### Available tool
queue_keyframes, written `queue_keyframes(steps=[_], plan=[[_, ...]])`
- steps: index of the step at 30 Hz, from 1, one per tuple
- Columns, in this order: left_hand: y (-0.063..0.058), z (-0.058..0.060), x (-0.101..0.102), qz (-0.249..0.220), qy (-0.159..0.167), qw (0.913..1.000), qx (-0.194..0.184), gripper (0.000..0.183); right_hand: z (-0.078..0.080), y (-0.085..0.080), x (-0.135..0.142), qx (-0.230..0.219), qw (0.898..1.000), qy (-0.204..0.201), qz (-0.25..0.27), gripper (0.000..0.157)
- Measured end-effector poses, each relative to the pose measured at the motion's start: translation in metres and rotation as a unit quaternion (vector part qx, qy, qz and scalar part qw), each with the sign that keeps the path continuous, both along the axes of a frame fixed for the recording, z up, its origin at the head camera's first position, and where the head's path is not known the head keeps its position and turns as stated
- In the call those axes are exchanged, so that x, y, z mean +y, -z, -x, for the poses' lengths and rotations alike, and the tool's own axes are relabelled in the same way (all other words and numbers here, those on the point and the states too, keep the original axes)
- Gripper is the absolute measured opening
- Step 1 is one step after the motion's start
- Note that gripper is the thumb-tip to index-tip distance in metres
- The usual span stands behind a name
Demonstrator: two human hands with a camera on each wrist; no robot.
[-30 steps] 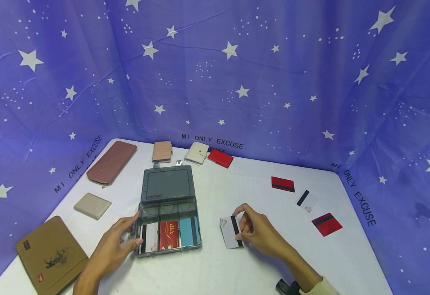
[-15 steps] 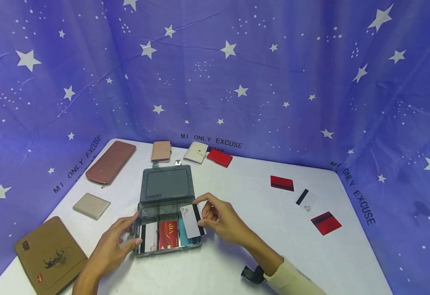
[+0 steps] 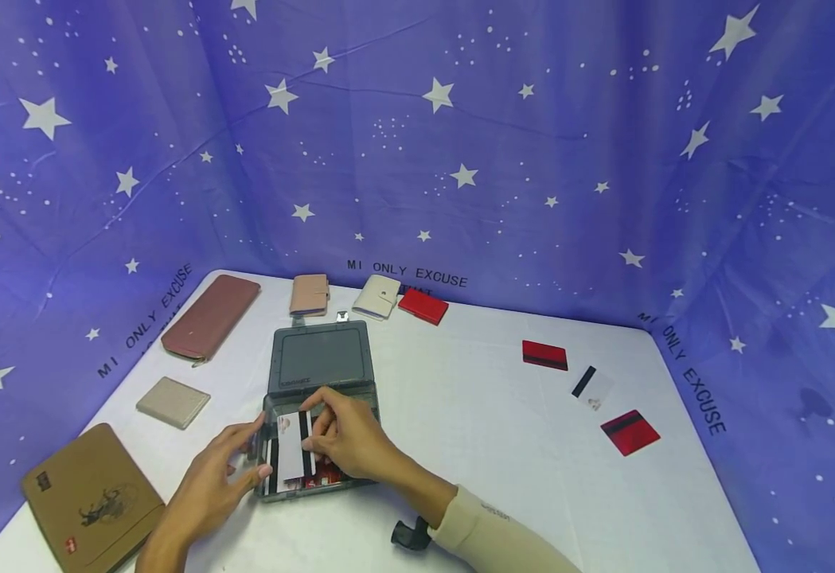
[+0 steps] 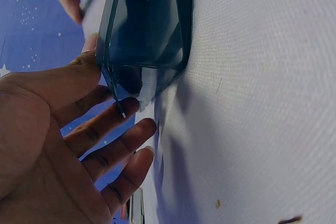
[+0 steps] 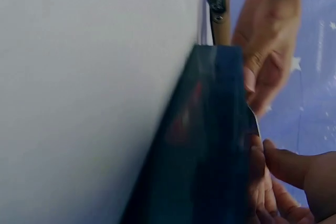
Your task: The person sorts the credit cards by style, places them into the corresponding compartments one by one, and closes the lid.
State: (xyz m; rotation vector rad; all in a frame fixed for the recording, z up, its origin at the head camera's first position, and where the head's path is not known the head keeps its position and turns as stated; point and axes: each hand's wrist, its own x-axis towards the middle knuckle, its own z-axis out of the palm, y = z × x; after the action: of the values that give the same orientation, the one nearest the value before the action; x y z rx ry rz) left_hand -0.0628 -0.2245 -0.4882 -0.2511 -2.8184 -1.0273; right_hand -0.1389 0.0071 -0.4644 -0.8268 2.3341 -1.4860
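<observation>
A grey translucent plastic box (image 3: pixel 322 355) lies with its lid folded back on the white table. My right hand (image 3: pixel 349 434) pinches a white card (image 3: pixel 291 446) with a black stripe over the box's left compartment. Another striped card (image 3: pixel 272 465) shows partly beneath it, and a red card (image 3: pixel 329 473) is mostly hidden by the right hand. My left hand (image 3: pixel 216 477) holds the box's left side, thumb at the rim. In the left wrist view, the left hand's other fingers spread beside the box wall (image 4: pixel 147 19). The right wrist view shows the box side (image 5: pixel 205 140) blurred.
Two red cards (image 3: pixel 544 356) and a white striped card (image 3: pixel 592 388) lie at right. Several wallets, including a long brown one (image 3: pixel 212 317) and a red one (image 3: pixel 423 306), line the back. A beige cardholder (image 3: pixel 173 402) and a brown notebook (image 3: pixel 95 497) lie left.
My right hand has carried the white card left from the table, past the blue card's compartment, to the left compartment. The left hand has stayed at the box's side.
</observation>
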Motion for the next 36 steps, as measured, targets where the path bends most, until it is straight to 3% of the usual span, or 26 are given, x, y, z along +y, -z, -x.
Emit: queue_keyframes(steps=[6,9,16,22,27,36], plan=[[-0.001,0.0,0.0,-0.002,-0.002,0.9999,-0.012,0.07,-0.001,0.005,-0.022,0.073,0.99,0.015,-0.118,0.044],[-0.001,0.0,0.0,-0.004,-0.003,0.9998,-0.019,0.07,0.0,0.007,-0.024,0.1,0.985,0.011,-0.142,0.045],[0.0,0.0,0.001,-0.001,0.0,1.0,-0.003,0.07,0.012,0.006,0.0,0.062,0.998,-0.001,-0.017,0.036],[0.0,0.0,0.001,0.003,-0.001,0.9999,0.01,0.071,0.045,0.001,0.052,0.072,0.996,0.056,-0.005,0.038],[0.0,-0.001,0.001,0.004,-0.002,1.0,0.008,0.07,0.077,0.003,0.111,0.073,0.989,0.119,-0.043,0.042],[0.0,-0.001,0.0,0.002,0.003,1.0,0.007,0.071,0.122,0.012,0.236,0.059,0.974,0.181,-0.125,0.059]])
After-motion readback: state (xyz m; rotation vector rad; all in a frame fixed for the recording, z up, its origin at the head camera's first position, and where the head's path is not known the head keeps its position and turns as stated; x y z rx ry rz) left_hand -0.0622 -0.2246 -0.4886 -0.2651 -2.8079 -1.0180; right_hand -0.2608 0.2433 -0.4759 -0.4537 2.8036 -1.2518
